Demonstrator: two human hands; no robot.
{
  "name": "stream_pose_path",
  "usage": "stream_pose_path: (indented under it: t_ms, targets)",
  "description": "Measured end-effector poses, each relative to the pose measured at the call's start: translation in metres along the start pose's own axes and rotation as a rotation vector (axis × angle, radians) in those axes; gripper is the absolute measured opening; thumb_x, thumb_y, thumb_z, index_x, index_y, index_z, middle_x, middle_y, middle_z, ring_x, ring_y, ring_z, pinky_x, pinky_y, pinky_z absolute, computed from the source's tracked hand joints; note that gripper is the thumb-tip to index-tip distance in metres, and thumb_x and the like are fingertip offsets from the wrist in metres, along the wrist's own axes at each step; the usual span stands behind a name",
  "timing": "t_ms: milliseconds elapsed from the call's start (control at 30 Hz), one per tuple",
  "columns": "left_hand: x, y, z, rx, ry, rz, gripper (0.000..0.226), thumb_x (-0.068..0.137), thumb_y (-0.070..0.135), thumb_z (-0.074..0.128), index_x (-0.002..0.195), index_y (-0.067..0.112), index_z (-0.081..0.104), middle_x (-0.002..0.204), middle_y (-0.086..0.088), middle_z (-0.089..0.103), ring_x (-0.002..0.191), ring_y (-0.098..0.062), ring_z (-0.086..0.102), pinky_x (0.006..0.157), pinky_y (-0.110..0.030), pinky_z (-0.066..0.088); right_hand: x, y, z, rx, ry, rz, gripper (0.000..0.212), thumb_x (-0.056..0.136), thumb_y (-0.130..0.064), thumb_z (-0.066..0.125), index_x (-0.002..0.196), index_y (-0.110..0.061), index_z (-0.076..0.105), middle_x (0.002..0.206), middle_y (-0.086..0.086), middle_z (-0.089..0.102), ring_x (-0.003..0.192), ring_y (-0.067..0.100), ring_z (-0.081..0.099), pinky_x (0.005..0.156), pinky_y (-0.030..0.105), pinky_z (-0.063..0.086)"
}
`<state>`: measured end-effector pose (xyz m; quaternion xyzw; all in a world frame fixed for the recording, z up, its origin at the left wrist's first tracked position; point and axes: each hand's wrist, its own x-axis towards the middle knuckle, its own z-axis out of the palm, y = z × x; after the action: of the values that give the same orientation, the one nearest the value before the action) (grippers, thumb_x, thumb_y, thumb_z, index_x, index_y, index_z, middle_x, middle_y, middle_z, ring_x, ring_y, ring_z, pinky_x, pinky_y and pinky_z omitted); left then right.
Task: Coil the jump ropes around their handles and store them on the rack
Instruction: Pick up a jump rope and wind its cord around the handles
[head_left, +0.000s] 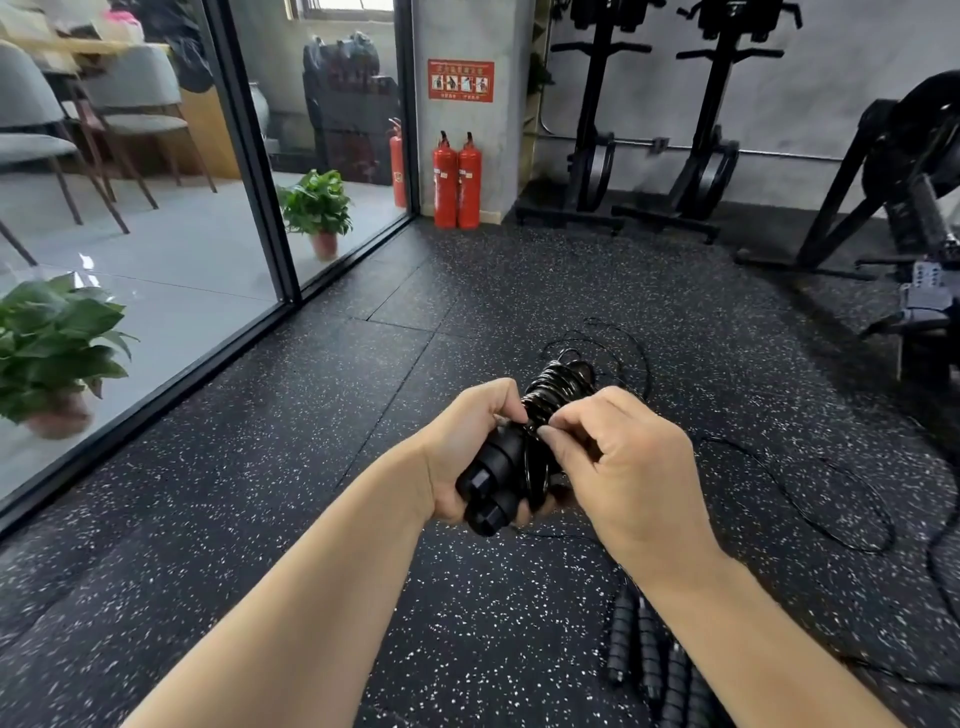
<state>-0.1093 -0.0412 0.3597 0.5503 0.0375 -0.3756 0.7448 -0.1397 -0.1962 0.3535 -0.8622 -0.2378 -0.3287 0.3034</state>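
Observation:
My left hand grips two black jump-rope handles held side by side, butt ends toward me. Thin black cord is wound in tight coils around their far ends. My right hand pinches the cord between thumb and fingertips right at the coils. Loose black cord trails over the speckled floor to the right. Several other black foam-grip handles lie on the floor below my right forearm, partly hidden by it.
Black gym machines stand along the back wall and at the right. Two red fire extinguishers lean at the pillar. A glass partition runs along the left, with potted plants behind it. No rack is identifiable.

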Motion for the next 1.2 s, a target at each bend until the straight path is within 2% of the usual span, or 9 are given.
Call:
stream_pose_path:
  t_ms: [133,300,433,667,800,900,1000,1133,1200]
  targets:
    - [-0.004,0.001,0.003,-0.002,0.016,0.025,0.028,0.066,0.027,0.041,0.055,0.009,0.058,0.060,-0.011,0.058,0.049,-0.025,0.057,0.052,-0.021,0.036,0.001,-0.007,0.002,0.020,-0.030,0.123,0.004,0.081,-0.013,0.075,0.081,-0.013,0.071,0.078,-0.005,0.061,0.065,0.016,0.059,0.059,0.039,0.052]
    - [-0.006,0.001,0.003,0.007,0.042,0.040,0.024,0.064,0.027,0.042,0.065,0.006,0.055,0.059,-0.011,0.058,0.048,-0.026,0.058,0.052,-0.021,0.037,0.005,-0.013,0.006,0.104,-0.086,0.324,0.003,0.083,-0.015,0.071,0.080,-0.017,0.070,0.081,-0.008,0.063,0.072,0.013,0.060,0.070,0.040,0.052]
    - [-0.005,0.001,0.001,0.015,0.094,0.067,0.026,0.069,0.027,0.043,0.058,0.006,0.056,0.060,-0.013,0.057,0.049,-0.025,0.054,0.053,-0.023,0.040,0.007,-0.016,0.005,0.226,-0.100,0.396,0.006,0.085,-0.016,0.068,0.080,-0.019,0.068,0.081,-0.011,0.063,0.073,0.008,0.060,0.071,0.038,0.052]
    - [-0.005,-0.001,0.004,0.064,0.186,0.102,0.043,0.080,0.027,0.037,0.046,0.011,0.058,0.053,-0.008,0.051,0.045,-0.022,0.049,0.055,-0.024,0.037,0.004,-0.020,0.002,0.240,-0.125,0.439,0.010,0.080,-0.025,0.076,0.081,-0.021,0.067,0.083,-0.011,0.062,0.073,0.002,0.057,0.066,0.021,0.048]
    - [-0.007,-0.001,0.005,0.083,0.231,0.139,0.027,0.077,0.029,0.043,0.065,0.007,0.053,0.059,-0.010,0.048,0.046,-0.023,0.048,0.058,-0.029,0.035,0.003,-0.026,0.004,0.209,-0.085,0.419,0.010,0.080,-0.023,0.076,0.080,-0.021,0.066,0.081,-0.012,0.060,0.071,0.004,0.058,0.068,0.027,0.050]
    - [-0.008,-0.001,0.008,0.092,0.245,0.139,0.026,0.063,0.035,0.051,0.070,0.010,0.049,0.065,-0.009,0.042,0.049,-0.022,0.043,0.058,-0.029,0.032,0.002,-0.029,0.004,0.191,-0.068,0.437,0.009,0.080,-0.025,0.075,0.082,-0.022,0.066,0.082,-0.013,0.061,0.073,0.004,0.058,0.071,0.031,0.051]
    - [-0.007,-0.001,0.014,0.104,0.261,0.139,0.022,0.068,0.033,0.050,0.064,0.011,0.050,0.061,-0.007,0.039,0.046,-0.020,0.040,0.058,-0.029,0.028,0.003,-0.028,0.002,0.161,-0.087,0.471,0.011,0.081,-0.027,0.074,0.089,-0.022,0.068,0.087,-0.011,0.063,0.078,0.006,0.060,0.076,0.033,0.051]
    - [-0.002,-0.002,0.018,0.080,0.263,0.158,0.042,0.085,0.028,0.042,0.047,0.013,0.055,0.048,-0.003,0.043,0.037,-0.017,0.041,0.057,-0.028,0.027,0.004,-0.029,-0.002,0.138,-0.095,0.481,0.011,0.083,-0.027,0.072,0.092,-0.021,0.069,0.090,-0.009,0.062,0.081,0.009,0.060,0.077,0.035,0.051]
    - [-0.002,-0.002,0.020,0.085,0.267,0.160,0.047,0.088,0.031,0.044,0.044,0.016,0.050,0.043,0.001,0.036,0.032,-0.013,0.035,0.050,-0.021,0.030,0.004,-0.030,-0.003,0.110,-0.089,0.467,0.010,0.084,-0.026,0.071,0.090,-0.020,0.067,0.089,-0.009,0.060,0.080,0.011,0.060,0.077,0.036,0.050]
